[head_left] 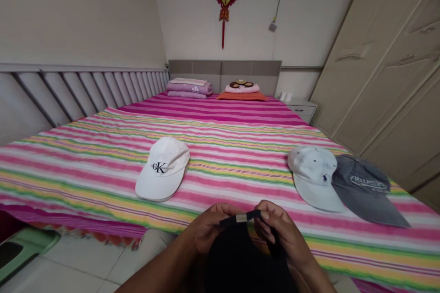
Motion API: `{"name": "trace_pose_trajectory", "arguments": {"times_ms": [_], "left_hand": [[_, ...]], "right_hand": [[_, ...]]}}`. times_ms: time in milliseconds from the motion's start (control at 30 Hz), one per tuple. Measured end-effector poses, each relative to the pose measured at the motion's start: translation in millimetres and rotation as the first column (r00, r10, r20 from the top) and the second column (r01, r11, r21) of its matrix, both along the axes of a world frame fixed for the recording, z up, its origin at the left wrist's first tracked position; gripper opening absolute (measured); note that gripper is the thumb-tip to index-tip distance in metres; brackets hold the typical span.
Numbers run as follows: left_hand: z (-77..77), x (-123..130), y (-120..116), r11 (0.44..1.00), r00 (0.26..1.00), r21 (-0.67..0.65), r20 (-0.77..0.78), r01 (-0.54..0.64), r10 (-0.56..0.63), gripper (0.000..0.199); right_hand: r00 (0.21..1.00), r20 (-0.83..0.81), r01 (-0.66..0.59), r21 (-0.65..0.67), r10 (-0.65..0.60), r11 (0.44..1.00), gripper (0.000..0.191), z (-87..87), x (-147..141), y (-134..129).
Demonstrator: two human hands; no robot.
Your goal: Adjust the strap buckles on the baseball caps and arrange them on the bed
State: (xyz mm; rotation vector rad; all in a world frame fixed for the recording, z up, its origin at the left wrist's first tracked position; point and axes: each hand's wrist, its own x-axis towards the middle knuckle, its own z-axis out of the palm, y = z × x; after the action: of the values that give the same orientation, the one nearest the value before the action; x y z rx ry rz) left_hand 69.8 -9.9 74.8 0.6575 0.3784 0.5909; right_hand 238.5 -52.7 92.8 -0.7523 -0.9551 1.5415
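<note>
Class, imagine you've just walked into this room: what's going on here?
A person's left hand and right hand are holding a black cap by its strap, over the near edge of a bed. On the striped bedspread, a white CK cap lies to the left; a pale cap and a grey cap lie together to the right.

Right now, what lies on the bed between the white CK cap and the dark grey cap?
In the head view, first the striped cover, then the pale cap, which seems to overlap the dark grey cap.
</note>
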Motion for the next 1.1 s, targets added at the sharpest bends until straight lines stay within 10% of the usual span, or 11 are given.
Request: {"name": "trace_pose_trajectory", "arguments": {"times_ms": [333,633,967,1100], "left_hand": [[13.4,7.8,-2.1,0.993,0.986,0.017,-0.119,-0.116,0.117,0.019],[2.3,-7.2,10.4,0.973,0.974,0.045,0.001,-0.225,0.225,0.020],[-53.6,-45.1,-23.3,0.992,0.985,-0.013,-0.117,0.125,-0.125,0.018],[-53.2,-45.7,-25.2,0.980,0.978,0.064,-0.070,-0.190,0.194,0.017]], "right_hand": [[0.989,0.129,0.071,0.009,-0.072,0.997,0.025,-1.2,-1.8,-1.9],[0.876,-0.295,0.361,-0.125,-0.382,0.924,0.020,1.3,17.8,17.0],[0.808,-0.209,0.516,-0.202,-0.552,0.832,0.020,-5.0,16.8,35.8],[0.770,-0.110,0.621,-0.097,-0.629,0.778,0.021,-1.9,18.0,46.6]]}}
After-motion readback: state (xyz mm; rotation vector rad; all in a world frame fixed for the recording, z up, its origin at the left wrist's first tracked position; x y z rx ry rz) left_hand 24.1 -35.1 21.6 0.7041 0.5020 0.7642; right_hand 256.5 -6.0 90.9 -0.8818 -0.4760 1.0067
